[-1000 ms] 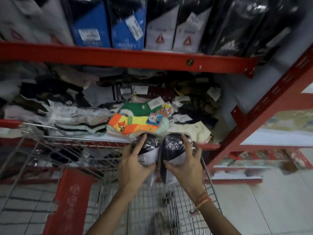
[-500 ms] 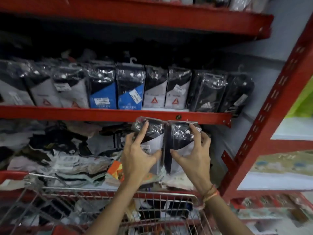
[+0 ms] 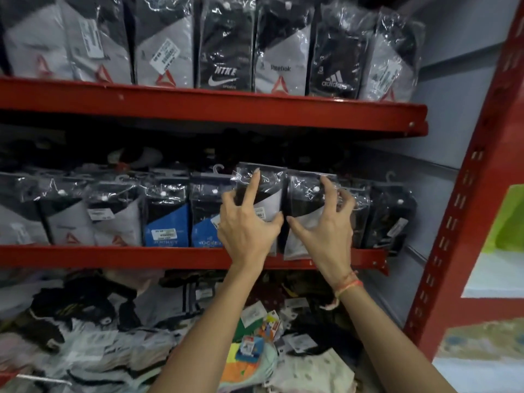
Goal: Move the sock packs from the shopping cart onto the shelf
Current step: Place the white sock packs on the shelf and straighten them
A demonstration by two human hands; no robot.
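My left hand (image 3: 246, 225) grips a black-and-grey sock pack (image 3: 268, 191) in clear plastic. My right hand (image 3: 323, 225) grips a second, similar sock pack (image 3: 304, 194) right beside it. Both packs stand upright, side by side, in front of the row on the middle red shelf (image 3: 113, 256), their lower edges at the shelf's front lip. Packs stand on that shelf to the left, blue ones (image 3: 167, 219) among them, and darker ones to the right (image 3: 391, 217). The shopping cart is out of view.
The top red shelf (image 3: 198, 109) carries a full row of branded sock packs. Below the middle shelf lies a loose heap of socks (image 3: 113, 336) with colourful pairs. A red upright post (image 3: 467, 222) bounds the shelves on the right, against a grey wall.
Both hands have lifted the two packs from above the cart up to the middle shelf. The view has tilted up, so the cart has dropped out of sight.
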